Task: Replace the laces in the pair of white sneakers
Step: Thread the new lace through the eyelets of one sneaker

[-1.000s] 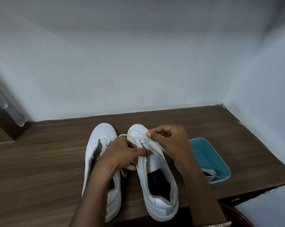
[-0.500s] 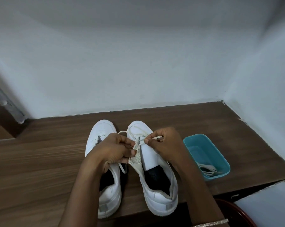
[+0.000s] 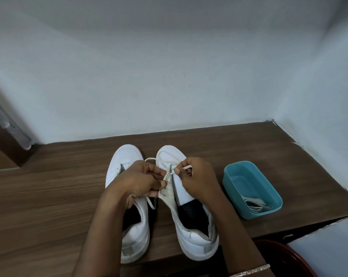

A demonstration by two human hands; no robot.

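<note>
Over the last second the right hand (image 3: 199,180) had come back from above the toe cap to the eyelet row. The left hand (image 3: 141,180) had rolled the left eyelet flap (image 3: 166,193) of the right sneaker (image 3: 197,242) outward, baring its pale, ribbed mesh lining and the smooth white tongue (image 3: 181,188). Both hands were clenched in pinches: the left grasped the folded flap between thumb and fingers, and the right nipped the lace (image 3: 186,167) close to its end, right at a far eyelet. This looked like a tip being fed through one of the first holes, so the relacing of this shoe seemed barely begun. The flat, cream, woven lace looped slackly over the rounded toe, and one strand hung down between the two shoes. The right sneaker stood near the table's front edge, toe pointing away, just beside the left sneaker (image 3: 125,156). Both were of smooth, faintly glossy white material with dark insoles. The left hand covered the left sneaker's eyelets, so its lacing could not be judged. To the right, apart from the shoes, a teal plastic tub (image 3: 233,194) with rounded corners held a limp tangle of flat laces (image 3: 255,204). The table (image 3: 49,196) was dark wood-grain laminate.
</note>
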